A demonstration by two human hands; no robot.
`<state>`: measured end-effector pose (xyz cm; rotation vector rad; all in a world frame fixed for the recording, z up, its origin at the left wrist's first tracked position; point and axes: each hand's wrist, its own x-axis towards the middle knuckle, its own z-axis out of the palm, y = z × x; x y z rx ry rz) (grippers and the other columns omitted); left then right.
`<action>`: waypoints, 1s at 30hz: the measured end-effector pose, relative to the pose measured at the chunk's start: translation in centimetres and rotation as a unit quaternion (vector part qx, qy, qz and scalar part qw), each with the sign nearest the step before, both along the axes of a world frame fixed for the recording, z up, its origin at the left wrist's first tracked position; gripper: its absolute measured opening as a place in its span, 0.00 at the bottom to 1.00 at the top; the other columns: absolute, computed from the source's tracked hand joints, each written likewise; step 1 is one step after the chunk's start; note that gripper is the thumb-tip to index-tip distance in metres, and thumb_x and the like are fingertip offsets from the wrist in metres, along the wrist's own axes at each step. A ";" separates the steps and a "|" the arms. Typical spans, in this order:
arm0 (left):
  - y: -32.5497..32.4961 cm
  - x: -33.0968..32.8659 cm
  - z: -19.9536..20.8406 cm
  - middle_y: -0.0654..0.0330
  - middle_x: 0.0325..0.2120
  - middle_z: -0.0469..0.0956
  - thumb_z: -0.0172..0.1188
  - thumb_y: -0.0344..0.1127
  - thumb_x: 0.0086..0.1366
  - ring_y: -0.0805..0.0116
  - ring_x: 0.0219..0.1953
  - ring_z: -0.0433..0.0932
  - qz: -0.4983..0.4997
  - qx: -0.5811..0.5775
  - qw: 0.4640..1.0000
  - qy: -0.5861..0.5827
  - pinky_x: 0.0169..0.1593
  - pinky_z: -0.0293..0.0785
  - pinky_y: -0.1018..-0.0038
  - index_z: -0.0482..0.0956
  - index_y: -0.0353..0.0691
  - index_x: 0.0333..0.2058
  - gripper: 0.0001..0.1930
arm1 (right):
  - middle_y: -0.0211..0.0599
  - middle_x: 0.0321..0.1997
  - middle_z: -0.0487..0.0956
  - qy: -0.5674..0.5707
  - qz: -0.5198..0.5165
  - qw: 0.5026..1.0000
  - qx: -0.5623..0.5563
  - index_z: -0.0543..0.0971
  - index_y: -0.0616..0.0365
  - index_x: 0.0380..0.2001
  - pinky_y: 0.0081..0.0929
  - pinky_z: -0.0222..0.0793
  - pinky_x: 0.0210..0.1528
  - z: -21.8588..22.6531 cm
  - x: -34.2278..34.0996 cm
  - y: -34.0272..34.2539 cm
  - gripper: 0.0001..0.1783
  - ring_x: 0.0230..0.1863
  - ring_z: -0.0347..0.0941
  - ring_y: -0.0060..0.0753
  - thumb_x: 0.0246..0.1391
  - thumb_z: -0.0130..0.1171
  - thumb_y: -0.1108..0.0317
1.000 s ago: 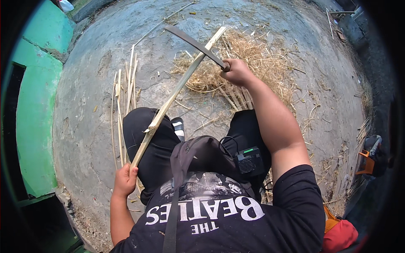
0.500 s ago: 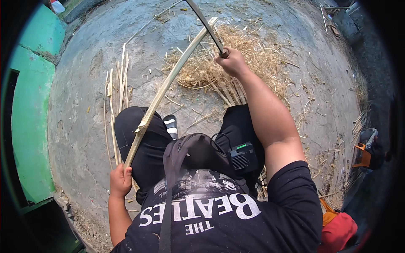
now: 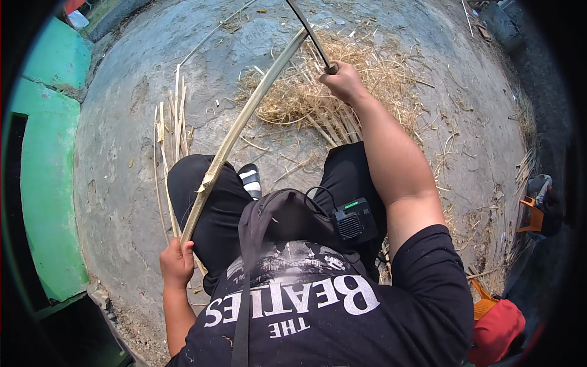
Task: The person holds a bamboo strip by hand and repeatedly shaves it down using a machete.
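My left hand (image 3: 177, 263) is closed around the near end of a long split bamboo strip (image 3: 244, 119). The strip slants over my left knee, away and to the right, with a splintered, peeled spot near the knee. Out ahead, my right hand (image 3: 346, 83) grips the dark handle of a long machete (image 3: 313, 38). Its blade points away from me and meets the strip's far end; whether it has cut into it, I cannot tell. Thin bamboo strips (image 3: 177, 116) lie on the ground beyond my left knee, some running down beside my left hand.
A heap of pale shavings (image 3: 342, 85) covers cut sticks (image 3: 333, 129) beyond my right knee. A green wall (image 3: 52, 202) stands at left. Orange chair parts (image 3: 531, 215) and a red item (image 3: 498, 330) are at right. A small black device (image 3: 354, 221) rests on my lap.
My right hand and the machete have shifted slightly away and to the right. The strip's far end sits a little further left, while my left hand keeps its hold.
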<state>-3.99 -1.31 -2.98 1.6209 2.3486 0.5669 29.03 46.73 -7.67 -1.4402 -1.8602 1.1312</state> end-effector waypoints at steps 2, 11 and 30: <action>-0.2 0.0 0.3 0.44 0.20 0.75 0.58 0.53 0.71 0.36 0.26 0.77 0.006 -0.017 1.000 0.009 0.27 0.70 0.53 0.74 0.38 0.31 0.21 | 0.44 0.34 0.85 -0.020 0.007 1.000 0.020 0.84 0.51 0.43 0.39 0.76 0.41 0.8 -0.3 -1.0 0.12 0.35 0.81 0.40 0.55 0.61 0.65; 0.1 -0.3 -1.2 0.44 0.20 0.75 0.59 0.52 0.71 0.35 0.26 0.76 0.001 0.019 0.999 0.030 0.27 0.69 0.52 0.71 0.38 0.29 0.22 | 0.41 0.32 0.83 -0.058 0.060 0.995 -0.055 0.83 0.57 0.40 0.35 0.73 0.36 0.6 -1.0 -0.8 0.14 0.32 0.78 0.34 0.51 0.63 0.64; -0.4 0.2 -0.2 0.44 0.19 0.75 0.60 0.51 0.71 0.35 0.25 0.77 0.013 -0.018 0.999 0.038 0.27 0.69 0.52 0.72 0.38 0.28 0.21 | 0.44 0.29 0.83 -0.086 0.059 0.990 0.090 0.84 0.53 0.37 0.41 0.76 0.39 2.2 -1.6 -2.8 0.11 0.35 0.83 0.43 0.50 0.62 0.63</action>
